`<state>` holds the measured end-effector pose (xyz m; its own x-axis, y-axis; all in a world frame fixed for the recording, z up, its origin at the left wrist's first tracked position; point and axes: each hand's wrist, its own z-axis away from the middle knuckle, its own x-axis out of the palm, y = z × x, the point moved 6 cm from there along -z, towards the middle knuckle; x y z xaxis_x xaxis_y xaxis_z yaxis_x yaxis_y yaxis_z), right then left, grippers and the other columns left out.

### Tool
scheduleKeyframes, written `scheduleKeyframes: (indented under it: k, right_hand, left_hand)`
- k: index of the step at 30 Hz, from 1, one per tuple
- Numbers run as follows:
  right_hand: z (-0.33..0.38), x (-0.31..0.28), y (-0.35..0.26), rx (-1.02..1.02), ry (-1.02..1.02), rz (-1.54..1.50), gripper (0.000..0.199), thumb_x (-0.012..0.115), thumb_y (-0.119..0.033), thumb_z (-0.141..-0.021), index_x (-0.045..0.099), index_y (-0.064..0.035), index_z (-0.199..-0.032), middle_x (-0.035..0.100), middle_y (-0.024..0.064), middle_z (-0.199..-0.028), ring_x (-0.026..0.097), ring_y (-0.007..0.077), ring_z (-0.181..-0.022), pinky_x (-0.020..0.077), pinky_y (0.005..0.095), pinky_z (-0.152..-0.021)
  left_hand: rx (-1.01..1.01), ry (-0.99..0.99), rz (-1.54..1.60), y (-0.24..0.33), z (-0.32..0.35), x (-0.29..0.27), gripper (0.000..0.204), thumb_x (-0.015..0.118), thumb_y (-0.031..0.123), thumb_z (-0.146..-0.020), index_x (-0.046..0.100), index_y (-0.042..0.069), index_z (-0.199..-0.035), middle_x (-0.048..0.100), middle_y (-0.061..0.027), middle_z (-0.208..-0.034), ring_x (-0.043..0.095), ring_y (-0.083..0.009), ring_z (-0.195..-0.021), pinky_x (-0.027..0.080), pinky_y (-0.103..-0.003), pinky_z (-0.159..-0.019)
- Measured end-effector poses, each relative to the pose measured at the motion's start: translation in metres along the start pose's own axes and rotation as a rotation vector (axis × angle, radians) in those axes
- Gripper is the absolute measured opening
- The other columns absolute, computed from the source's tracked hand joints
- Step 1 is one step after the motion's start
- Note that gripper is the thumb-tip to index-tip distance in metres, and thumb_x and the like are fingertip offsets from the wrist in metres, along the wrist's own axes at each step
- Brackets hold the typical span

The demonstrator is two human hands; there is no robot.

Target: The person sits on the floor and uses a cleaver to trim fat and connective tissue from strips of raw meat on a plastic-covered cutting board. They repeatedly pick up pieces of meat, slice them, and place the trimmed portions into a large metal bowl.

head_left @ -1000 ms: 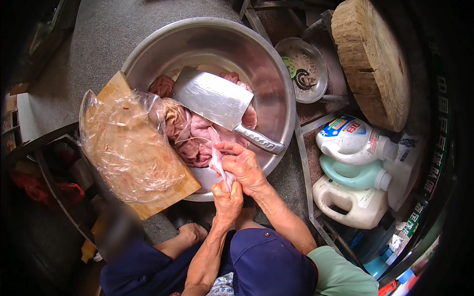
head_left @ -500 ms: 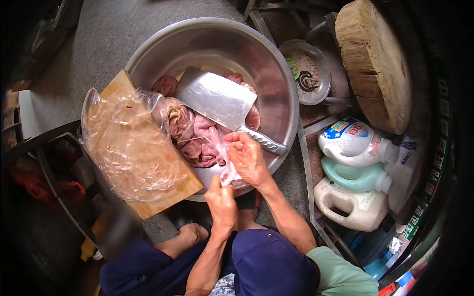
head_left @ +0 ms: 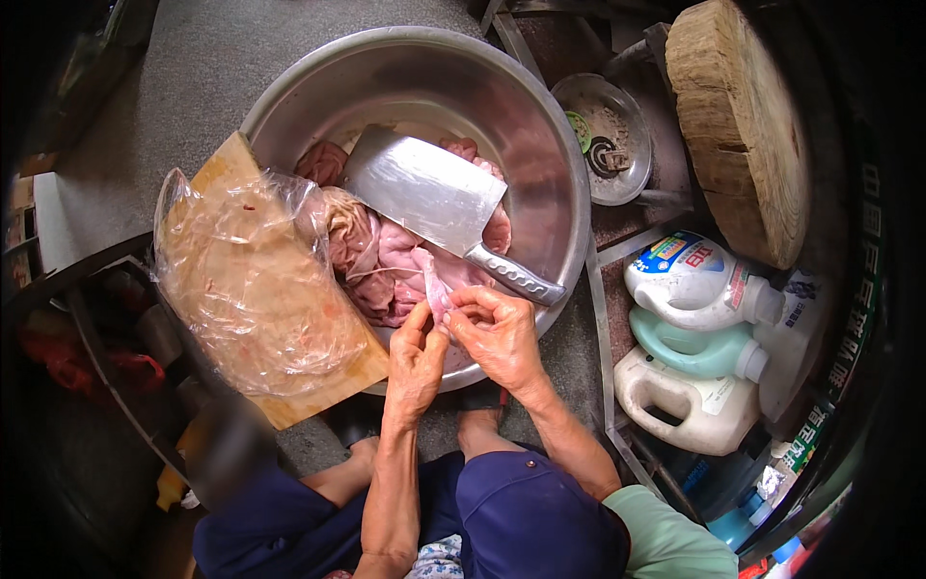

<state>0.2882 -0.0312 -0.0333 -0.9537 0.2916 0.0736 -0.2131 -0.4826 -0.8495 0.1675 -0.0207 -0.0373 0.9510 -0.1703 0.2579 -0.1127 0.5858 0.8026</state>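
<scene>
A pale pink strip of raw offal (head_left: 437, 288) is pinched between the fingertips of my left hand (head_left: 417, 365) and my right hand (head_left: 500, 333), both closed near the front rim of a large steel basin (head_left: 540, 145). The strip runs up to a heap of pink, wrinkled raw offal (head_left: 386, 282) inside the basin. On that heap lies a broad cleaver (head_left: 424, 188), its patterned metal handle (head_left: 516, 273) reaching to the basin's right rim, just beyond my right hand. Where exactly the strip ends is hidden by my fingers.
A wooden board (head_left: 328, 386) under a crumpled clear plastic bag (head_left: 246, 280) rests across the basin's left side. To the right stand several jugs (head_left: 699, 347), a thick round wooden block (head_left: 738, 125) and a clear round bowl (head_left: 632, 174) on a metal-framed rack (head_left: 600, 318).
My left hand has moved up and my right hand down, so their fingertips now meet on the strip. The piece between them was spread wider before and now looks narrower.
</scene>
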Motion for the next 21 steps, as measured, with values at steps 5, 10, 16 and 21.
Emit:
scheduleKeyframes:
  k: [5, 10, 16, 21]
  right_hand:
    - [-0.004, -0.003, -0.010, -0.235, 0.078, 0.367, 0.018, 0.076, -0.014, -0.084, 0.069, 0.0025, -0.089, 0.068, 0.0051, -0.077, 0.054, 0.0075, -0.062, 0.0455, 0.0261, -0.054]
    - [-0.004, 0.007, 0.014, 0.040, 0.097, 0.259, 0.015, 0.073, -0.009, -0.087, 0.064, 0.0018, -0.093, 0.062, -0.0024, -0.082, 0.052, 0.0014, -0.068, 0.0432, 0.0178, -0.058]
    - [0.003, 0.016, 0.031, 0.211, -0.001, -0.252, 0.021, 0.067, -0.012, -0.094, 0.059, 0.0038, -0.105, 0.068, 0.0054, -0.091, 0.062, 0.0064, -0.077, 0.0505, 0.0193, -0.068]
    - [-0.001, 0.021, 0.039, 0.275, 0.002, -0.472, 0.015, 0.059, -0.008, -0.099, 0.060, 0.0035, -0.108, 0.068, 0.0048, -0.087, 0.063, 0.0074, -0.073, 0.0506, 0.0207, -0.065]
  left_hand:
    - [0.187, 0.109, -0.197, -0.012, 0.000, -0.001, 0.028, 0.049, 0.002, -0.098, 0.058, -0.001, -0.124, 0.065, -0.0051, -0.103, 0.059, -0.0100, -0.093, 0.048, -0.023, -0.082]
    - [0.098, 0.221, -0.056, -0.038, -0.001, -0.002, 0.020, 0.048, 0.010, -0.102, 0.058, -0.001, -0.115, 0.065, -0.0038, -0.094, 0.059, -0.0085, -0.083, 0.048, -0.022, -0.072]
    - [0.193, 0.285, -0.140, -0.031, 0.002, -0.005, 0.018, 0.049, 0.009, -0.099, 0.062, -0.003, -0.101, 0.065, -0.0044, -0.076, 0.059, -0.0101, -0.071, 0.048, -0.027, -0.063]
    - [0.314, 0.381, -0.367, -0.032, 0.014, 0.005, 0.016, 0.049, 0.005, -0.092, 0.062, -0.004, -0.087, 0.056, -0.0030, -0.060, 0.049, -0.0113, -0.056, 0.042, -0.034, -0.052]
